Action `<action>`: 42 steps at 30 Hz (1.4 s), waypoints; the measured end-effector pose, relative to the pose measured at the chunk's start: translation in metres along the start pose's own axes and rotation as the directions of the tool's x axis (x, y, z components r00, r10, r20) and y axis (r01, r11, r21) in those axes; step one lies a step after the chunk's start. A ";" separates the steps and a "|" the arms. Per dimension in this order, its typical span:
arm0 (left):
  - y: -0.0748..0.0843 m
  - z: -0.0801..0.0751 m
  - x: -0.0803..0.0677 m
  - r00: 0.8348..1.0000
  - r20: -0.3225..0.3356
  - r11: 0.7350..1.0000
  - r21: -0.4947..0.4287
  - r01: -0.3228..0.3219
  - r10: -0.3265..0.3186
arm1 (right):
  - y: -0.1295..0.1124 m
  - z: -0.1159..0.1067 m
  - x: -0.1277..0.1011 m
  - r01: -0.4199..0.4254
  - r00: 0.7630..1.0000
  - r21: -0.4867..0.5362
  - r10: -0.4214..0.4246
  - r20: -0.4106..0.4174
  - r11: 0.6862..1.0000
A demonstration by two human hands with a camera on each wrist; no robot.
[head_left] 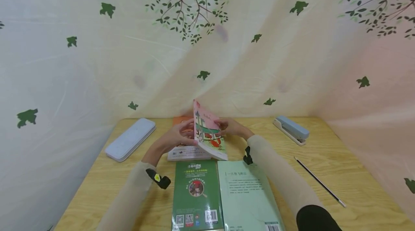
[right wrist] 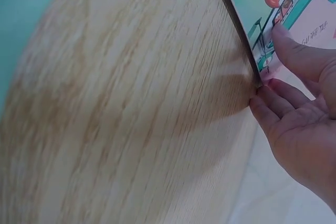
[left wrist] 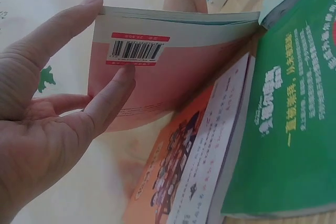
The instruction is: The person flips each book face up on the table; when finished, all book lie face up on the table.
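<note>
A thin pink picture book point(head_left: 207, 126) with a red crab on its cover is tilted up at the back of the table. My left hand point(head_left: 172, 140) holds its left edge; in the left wrist view the thumb is at the edge and fingertips touch the barcoded back cover point(left wrist: 152, 85). Along the opposite edge, my right hand point(head_left: 234, 128) pinches it, with the thumb on the front cover and fingertips at the edge beside the table in the right wrist view. An orange-and-white book point(head_left: 181, 154) lies flat on the table, partly hidden by the pink book.
Nearer me lie a green book point(head_left: 207, 195) and a pale mint book point(head_left: 248, 202), side by side. A light blue case point(head_left: 130, 140) is at left, a blue stapler point(head_left: 291, 129) at back right, a dark pen point(head_left: 319, 181) at right. A printed curtain point(head_left: 240, 61) hangs behind the table.
</note>
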State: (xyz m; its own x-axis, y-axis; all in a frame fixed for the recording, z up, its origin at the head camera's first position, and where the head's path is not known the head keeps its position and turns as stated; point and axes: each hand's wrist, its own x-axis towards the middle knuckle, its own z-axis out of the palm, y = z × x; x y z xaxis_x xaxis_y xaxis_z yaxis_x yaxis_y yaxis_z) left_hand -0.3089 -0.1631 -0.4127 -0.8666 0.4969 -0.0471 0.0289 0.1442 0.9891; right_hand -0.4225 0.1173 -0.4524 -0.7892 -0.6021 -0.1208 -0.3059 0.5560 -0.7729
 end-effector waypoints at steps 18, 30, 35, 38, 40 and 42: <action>-0.013 -0.010 -0.011 0.999 0.027 0.999 0.021 0.034 -0.035 | 0.001 0.000 0.000 -0.007 1.000 -0.065 0.008 0.008 0.998; -0.022 -0.005 -0.010 0.999 0.019 0.999 0.003 0.039 -0.039 | 0.009 -0.004 0.001 -0.042 0.999 -0.081 0.042 0.003 0.996; -0.023 -0.003 -0.009 0.999 0.012 0.999 0.014 0.048 -0.048 | 0.010 -0.006 -0.002 -0.045 0.999 -0.096 0.046 0.005 0.994; -0.025 -0.001 -0.010 0.999 0.008 0.998 0.020 0.052 -0.052 | 0.010 -0.007 -0.003 -0.045 0.999 -0.096 0.046 0.008 0.994; -0.026 -0.001 -0.009 0.999 0.015 0.999 0.016 0.048 -0.048 | 0.010 -0.008 -0.004 -0.052 0.999 -0.092 0.053 0.008 0.994; -0.027 0.000 -0.008 0.999 0.025 0.999 0.016 0.039 -0.040 | 0.010 -0.009 -0.005 -0.059 0.998 -0.091 0.059 0.006 0.994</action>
State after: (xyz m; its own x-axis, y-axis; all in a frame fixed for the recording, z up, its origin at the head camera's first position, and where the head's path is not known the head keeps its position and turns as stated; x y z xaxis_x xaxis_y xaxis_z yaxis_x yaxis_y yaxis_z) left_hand -0.3027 -0.1710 -0.4386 -0.8542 0.5121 -0.0898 0.0029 0.1773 0.9842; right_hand -0.4260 0.1312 -0.4538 -0.8025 -0.5717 -0.1705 -0.3065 0.6403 -0.7043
